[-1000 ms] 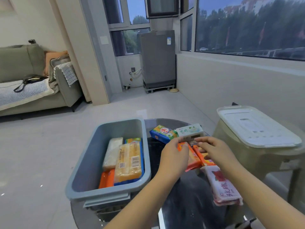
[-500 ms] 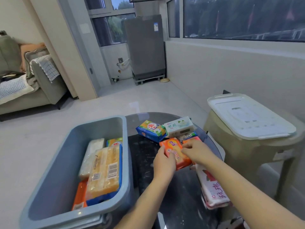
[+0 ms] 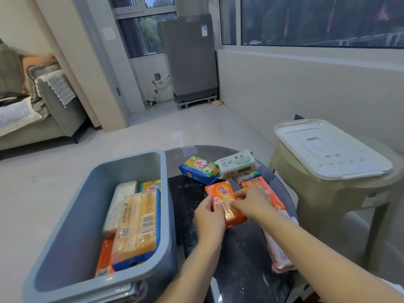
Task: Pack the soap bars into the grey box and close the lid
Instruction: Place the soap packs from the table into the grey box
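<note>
- left hand (image 3: 208,218) fingers curled round the near left edge of an orange soap bar (image 3: 225,201), thumb on top, gripping it
- right hand (image 3: 251,203) fingertips pinched on the same bar's right side, also gripping
- that bar is over the dark round glass table (image 3: 240,259); cannot tell if it is lifted or resting
- second orange soap pack (image 3: 265,190) just beside it on the right, partly under the right hand
- blue-and-orange soap pack (image 3: 199,169) and white soap pack (image 3: 237,164) further back on the table, touching each other
- pink-and-white pack (image 3: 278,253) at the table's right edge, under the right forearm
- grey box (image 3: 72,215) left of the table, open, holding a yellow bar in blue wrap (image 3: 136,226), a white bar (image 3: 119,206) and orange packs
- white lid (image 3: 330,147) lies on a beige stool (image 3: 323,206) to the right, well apart from the box
</note>
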The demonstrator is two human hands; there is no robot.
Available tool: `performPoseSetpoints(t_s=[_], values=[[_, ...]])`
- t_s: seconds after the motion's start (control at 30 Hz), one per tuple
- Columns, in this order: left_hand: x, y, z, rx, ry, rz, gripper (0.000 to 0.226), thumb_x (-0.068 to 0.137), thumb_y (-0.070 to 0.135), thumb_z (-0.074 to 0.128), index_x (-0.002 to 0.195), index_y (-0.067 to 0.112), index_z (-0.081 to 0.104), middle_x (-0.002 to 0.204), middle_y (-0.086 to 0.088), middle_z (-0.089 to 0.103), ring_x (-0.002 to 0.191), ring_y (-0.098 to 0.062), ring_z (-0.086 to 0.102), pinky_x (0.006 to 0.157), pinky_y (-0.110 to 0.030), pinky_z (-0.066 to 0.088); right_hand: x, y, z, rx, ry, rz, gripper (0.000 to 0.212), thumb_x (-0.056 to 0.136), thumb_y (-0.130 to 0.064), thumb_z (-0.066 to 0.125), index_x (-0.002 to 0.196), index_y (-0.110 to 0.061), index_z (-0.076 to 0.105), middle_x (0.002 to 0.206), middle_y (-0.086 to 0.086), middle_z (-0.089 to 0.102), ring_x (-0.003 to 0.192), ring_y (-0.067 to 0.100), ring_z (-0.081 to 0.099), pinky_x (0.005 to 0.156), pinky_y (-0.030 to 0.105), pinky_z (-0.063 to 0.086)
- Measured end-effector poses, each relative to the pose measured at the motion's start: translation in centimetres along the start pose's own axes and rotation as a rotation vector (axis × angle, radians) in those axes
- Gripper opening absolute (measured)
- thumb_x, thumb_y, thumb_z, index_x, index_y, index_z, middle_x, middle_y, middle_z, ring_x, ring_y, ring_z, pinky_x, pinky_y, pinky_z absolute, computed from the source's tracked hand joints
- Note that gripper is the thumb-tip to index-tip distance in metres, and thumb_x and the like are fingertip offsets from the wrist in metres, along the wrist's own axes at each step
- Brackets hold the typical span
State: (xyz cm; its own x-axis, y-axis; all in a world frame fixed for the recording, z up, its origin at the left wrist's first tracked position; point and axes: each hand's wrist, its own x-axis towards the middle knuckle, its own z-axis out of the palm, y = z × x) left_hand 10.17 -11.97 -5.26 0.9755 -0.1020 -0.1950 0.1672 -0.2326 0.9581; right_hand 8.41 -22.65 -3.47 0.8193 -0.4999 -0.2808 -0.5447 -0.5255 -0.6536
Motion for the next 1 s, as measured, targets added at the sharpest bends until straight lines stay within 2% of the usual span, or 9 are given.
performPoseSetpoints(t_s=[0.07, 0.2, 0.3, 0.47, 0.57, 0.67, 0.8, 0.9, 1.0], values=[[-0.3, 0.1, -0.2, -0.071, 0.000, 0.025, 0.045, 0.092, 0.011, 0.054, 0.137, 0.017, 0.049, 0.130, -0.003, 0.061, 0.107, -0.017, 0.064, 0.085, -0.031, 0.055, -0.3, 0.1, -0.1, 0.139, 0.048, -0.026, 0.041, 0.084, -0.027, 0.061, 0.124, -0.021, 0.057, 0.116, 0.000, 0.062, 0.109, 0.021, 0.054, 0.088, 0.042, 0.050], [-1.0, 1.2, 0.4, -0.221, -0.048, 0.056, 0.042, 0.091, 0.006, 0.056, 0.132, 0.013, 0.054, 0.121, -0.001, 0.067, 0.101, -0.009, 0.066, 0.089, -0.030, 0.054, -0.9, 0.5, -1.1, 0.417, 0.200, -0.120, 0.034, 0.080, -0.017, 0.065, 0.114, -0.019, 0.061, 0.090, -0.010, 0.060, 0.080, 0.010, 0.060, 0.043, 0.018, 0.045], [-1.3, 2.1, 1.7, -0.270, -0.109, 0.046, 0.043, 0.090, 0.005, 0.056, 0.133, 0.012, 0.052, 0.123, -0.002, 0.066, 0.101, -0.008, 0.066, 0.085, -0.026, 0.054, -1.0, 1.3, -2.7, 0.481, 0.290, -0.111, 0.029, 0.078, -0.016, 0.069, 0.106, -0.019, 0.065, 0.085, -0.011, 0.063, 0.076, 0.007, 0.062, 0.054, 0.021, 0.045], [-1.4, 2.8, 4.5, -0.253, -0.213, -0.015, 0.041, 0.090, 0.008, 0.057, 0.130, 0.015, 0.055, 0.108, 0.006, 0.070, 0.078, 0.002, 0.068, 0.061, -0.014, 0.055, -0.2, 3.3, -5.0, 0.493, 0.357, -0.030, 0.024, 0.077, -0.012, 0.069, 0.101, -0.014, 0.069, 0.082, -0.005, 0.065, 0.081, 0.017, 0.064, 0.074, 0.033, 0.052], [-1.2, 2.7, 5.8, -0.179, -0.232, -0.031, 0.044, 0.090, 0.012, 0.059, 0.132, 0.019, 0.052, 0.109, 0.012, 0.068, 0.092, -0.008, 0.067, 0.082, -0.035, 0.058, 0.4, 4.3, -5.4, 0.476, 0.336, 0.011, 0.022, 0.079, -0.011, 0.068, 0.101, -0.014, 0.068, 0.087, 0.000, 0.066, 0.079, 0.019, 0.065, 0.074, 0.036, 0.054], [-1.0, 2.5, 6.3, -0.115, -0.241, 0.004, 0.048, 0.088, 0.011, 0.061, 0.134, 0.020, 0.051, 0.124, 0.003, 0.064, 0.103, -0.013, 0.066, 0.089, -0.040, 0.055, 0.9, 5.1, -5.6, 0.499, 0.297, 0.044, 0.025, 0.082, -0.012, 0.066, 0.107, -0.012, 0.067, 0.093, 0.004, 0.067, 0.075, 0.018, 0.066, 0.069, 0.033, 0.054], [-0.6, 2.6, 6.4, -0.066, -0.253, -0.057, 0.041, 0.089, 0.018, 0.060, 0.129, 0.023, 0.052, 0.109, 0.008, 0.063, 0.097, -0.015, 0.066, 0.083, -0.039, 0.057, 1.1, 5.5, -6.0, 0.476, 0.196, 0.100, 0.024, 0.085, -0.020, 0.063, 0.108, -0.015, 0.062, 0.090, 0.003, 0.066, 0.068, 0.012, 0.063, 0.053, 0.025, 0.046], [-0.8, 3.2, 6.4, -0.058, -0.359, -0.174, 0.029, 0.093, 0.025, 0.053, 0.121, 0.018, 0.058, 0.109, -0.004, 0.069, 0.084, -0.013, 0.067, 0.066, -0.026, 0.055, 1.0, 5.3, -5.9, 0.461, 0.056, 0.209, 0.026, 0.090, -0.031, 0.054, 0.106, -0.011, 0.060, 0.083, 0.004, 0.067, 0.069, 0.015, 0.064, 0.051, 0.025, 0.043], [-0.9, 3.5, 6.9, -0.093, -0.362, -0.198, 0.031, 0.094, 0.024, 0.051, 0.124, 0.018, 0.058, 0.111, -0.006, 0.069, 0.083, -0.015, 0.067, 0.063, -0.024, 0.053, 1.1, 5.5, -5.7, 0.444, 0.079, 0.189, 0.026, 0.092, -0.029, 0.049, 0.101, -0.010, 0.064, 0.076, 0.003, 0.065, 0.064, 0.013, 0.061, 0.050, 0.022, 0.040]])
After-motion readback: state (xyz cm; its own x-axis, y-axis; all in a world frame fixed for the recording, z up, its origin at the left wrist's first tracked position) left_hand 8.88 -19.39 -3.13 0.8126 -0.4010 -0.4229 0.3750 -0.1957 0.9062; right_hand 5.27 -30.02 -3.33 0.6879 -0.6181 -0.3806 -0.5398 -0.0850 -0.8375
